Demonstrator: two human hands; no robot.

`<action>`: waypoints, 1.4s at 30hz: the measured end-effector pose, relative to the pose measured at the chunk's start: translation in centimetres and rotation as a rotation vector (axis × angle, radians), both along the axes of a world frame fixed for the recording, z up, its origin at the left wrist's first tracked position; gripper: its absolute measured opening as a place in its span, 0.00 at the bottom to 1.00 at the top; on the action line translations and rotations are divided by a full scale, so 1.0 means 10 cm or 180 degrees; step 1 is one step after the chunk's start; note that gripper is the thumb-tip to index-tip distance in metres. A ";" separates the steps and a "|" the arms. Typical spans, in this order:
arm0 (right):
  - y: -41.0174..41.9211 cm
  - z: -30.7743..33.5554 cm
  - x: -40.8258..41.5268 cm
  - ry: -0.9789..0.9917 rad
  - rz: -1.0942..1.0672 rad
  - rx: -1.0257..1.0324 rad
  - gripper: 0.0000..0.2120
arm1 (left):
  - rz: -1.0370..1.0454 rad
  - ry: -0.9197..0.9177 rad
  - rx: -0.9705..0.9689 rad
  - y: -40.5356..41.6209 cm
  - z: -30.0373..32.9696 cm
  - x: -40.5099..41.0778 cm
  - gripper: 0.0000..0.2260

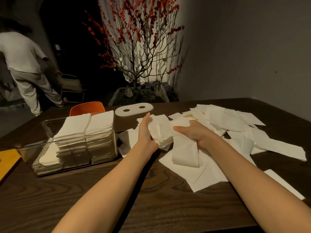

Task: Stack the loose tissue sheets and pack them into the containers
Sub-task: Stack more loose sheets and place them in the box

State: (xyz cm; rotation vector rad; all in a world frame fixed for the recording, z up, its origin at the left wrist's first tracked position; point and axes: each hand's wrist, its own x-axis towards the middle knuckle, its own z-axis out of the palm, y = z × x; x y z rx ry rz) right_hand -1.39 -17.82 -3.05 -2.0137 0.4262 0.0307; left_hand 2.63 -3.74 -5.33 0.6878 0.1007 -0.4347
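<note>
We have both hands on a bundle of tissue sheets (164,132) held just above the tabletop (84,190), toward the middle of its far half. Our left hand (146,132) presses flat against the bundle's left side, fingers straight. Our right hand (193,132) curls over its right side and grips it, with one sheet hanging down from under the palm. Beneath and to the right, loose tissue sheets (235,125) lie scattered and overlapping toward the tabletop's far right corner and right edge. Near the left edge stands a clear container (30,148), holding two side-by-side stacks of tissue (85,128) that rise above its rim. Its white lid (134,108), with two round holes, lies flat by the far edge. Beyond that edge we see an orange chair back (87,107).
</note>
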 end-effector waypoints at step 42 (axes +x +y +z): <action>-0.02 -0.08 0.11 -0.0090 -0.0039 0.0074 0.22 | 0.0430 0.0108 -0.0217 0.04 0.02 0.01 0.06</action>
